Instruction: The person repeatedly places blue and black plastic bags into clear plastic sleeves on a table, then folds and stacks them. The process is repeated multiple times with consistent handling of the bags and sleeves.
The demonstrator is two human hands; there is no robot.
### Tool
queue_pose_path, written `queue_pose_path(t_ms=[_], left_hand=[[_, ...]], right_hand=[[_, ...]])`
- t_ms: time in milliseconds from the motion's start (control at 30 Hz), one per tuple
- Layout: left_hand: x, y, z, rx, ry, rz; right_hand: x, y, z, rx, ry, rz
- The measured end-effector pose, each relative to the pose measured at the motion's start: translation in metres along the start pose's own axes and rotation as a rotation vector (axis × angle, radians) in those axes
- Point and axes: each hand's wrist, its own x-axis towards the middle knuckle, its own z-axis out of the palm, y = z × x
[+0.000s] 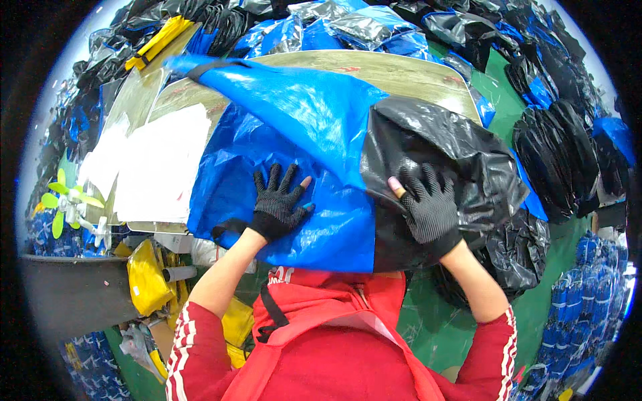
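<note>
A large blue and black bag (334, 227) of shiny tarpaulin-like sheet lies across the table (414, 77), its left part blue and its right part black. A blue flap (294, 100) is folded up toward the far left, with a dark strap at its tip. My left hand (277, 204), in a dark grey work glove, rests with spread fingers on the blue part. On the black part lies my right hand (429, 210), gloved alike, its fingers stretched out and flat. Some fingertips stick out of the gloves. A short black strap (229, 228) shows near my left wrist.
White sheets (160, 167) lie on the table's left. Beyond the far edge are heaped blue and black bags (334, 30) and a yellow folded piece (158, 41). A small green-bladed fan (69, 200) stands at left. Stacked black bags (555, 157) sit on the green floor at right.
</note>
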Motion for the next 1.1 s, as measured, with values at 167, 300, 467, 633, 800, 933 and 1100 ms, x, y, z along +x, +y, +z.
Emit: queue_pose_path(t_ms=[167, 300, 467, 633, 800, 933, 1100], left_hand=[[-0.001, -0.021, 0.029, -0.614, -0.144, -0.147], [-0.040, -0.061, 0.012, -0.186, -0.115, -0.142], [-0.139, -0.135, -0.002, 0.065, -0.240, -0.784], [-0.174, -0.214, 0.006, 0.057, -0.126, -0.913], [-0.099, -0.267, -0.098, 0.118, 0.452, -0.439], [0.073, -0.170, -0.131, -0.517, 0.097, 0.090], [0.173, 0.005, -0.063, 0.020, -0.028, 0.699]], right_hand=[[-0.039, 0.038, 0.026, 0.072, -0.359, -0.378], [-0.071, 0.055, 0.052, 0.250, -0.498, -0.214], [-0.061, 0.060, 0.058, 0.364, -0.512, -0.228], [-0.058, 0.074, 0.060, 0.478, -0.721, -0.044], [-0.052, 0.067, 0.054, 0.408, -0.570, -0.256], [-0.005, 0.055, 0.014, 0.268, -0.762, -0.267], [0.037, 0.081, -0.003, 0.142, 0.398, 0.336]])
